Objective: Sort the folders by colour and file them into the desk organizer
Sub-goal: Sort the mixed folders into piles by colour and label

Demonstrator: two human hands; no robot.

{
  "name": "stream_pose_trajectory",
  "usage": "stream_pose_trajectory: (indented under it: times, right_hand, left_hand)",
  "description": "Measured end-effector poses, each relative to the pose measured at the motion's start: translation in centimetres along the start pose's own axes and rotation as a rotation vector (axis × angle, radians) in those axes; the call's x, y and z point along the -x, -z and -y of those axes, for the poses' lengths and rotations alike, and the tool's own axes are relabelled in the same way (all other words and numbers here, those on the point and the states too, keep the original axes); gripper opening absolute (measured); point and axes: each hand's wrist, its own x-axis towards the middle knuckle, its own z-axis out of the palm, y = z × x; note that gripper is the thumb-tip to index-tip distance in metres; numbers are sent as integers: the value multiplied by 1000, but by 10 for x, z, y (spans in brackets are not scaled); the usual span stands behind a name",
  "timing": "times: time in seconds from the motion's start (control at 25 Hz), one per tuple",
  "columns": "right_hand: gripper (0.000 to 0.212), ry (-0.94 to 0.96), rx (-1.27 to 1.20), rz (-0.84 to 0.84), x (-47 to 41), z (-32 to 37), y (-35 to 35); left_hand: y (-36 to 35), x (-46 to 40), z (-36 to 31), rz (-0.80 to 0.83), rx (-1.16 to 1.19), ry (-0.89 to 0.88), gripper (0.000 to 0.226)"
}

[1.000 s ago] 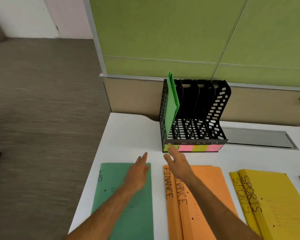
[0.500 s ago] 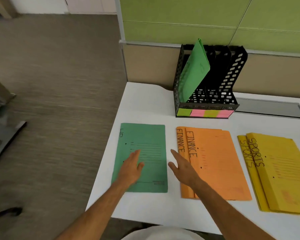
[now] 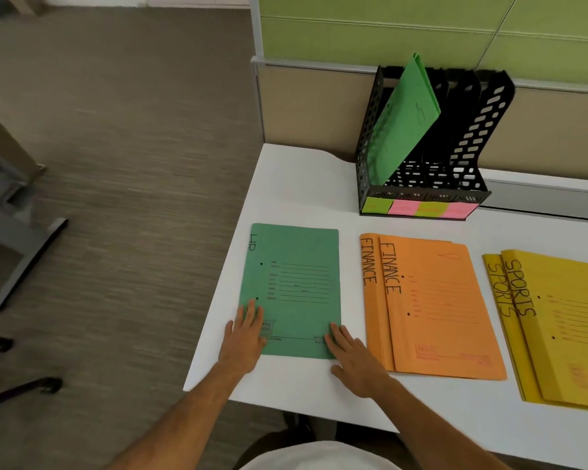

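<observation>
Your left hand (image 3: pixel 243 337) and right hand (image 3: pixel 353 359) lie flat, fingers straight, on the near corners of the green folder (image 3: pixel 296 290) on the counter (image 3: pixel 319 184). Another green folder (image 3: pixel 401 123) leans in the leftmost slot of the black organizer (image 3: pixel 421 195), far right of it.

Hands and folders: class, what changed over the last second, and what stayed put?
Both hands drew back from the black desk organizer; the left hand and right hand now rest flat on the green paper folder's near corners. Orange and yellow folders stayed put.
</observation>
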Motion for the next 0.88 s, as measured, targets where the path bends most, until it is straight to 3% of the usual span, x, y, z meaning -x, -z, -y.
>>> stream_pose_trajectory:
  times: [0.36,0.64,0.88]
  right_hand:
    - [81,-4,119,74,3,4,-3]
    - [85,38,27,122,-1,-2,2]
    - [86,72,-143,168,-7,-13,11]
  left_hand:
    - [-7,-1,-2,-4,166,79,80]
    - [6,-7,-3,-190,516,195,80]
    - [34,-27,-4,-389,689,315,58]
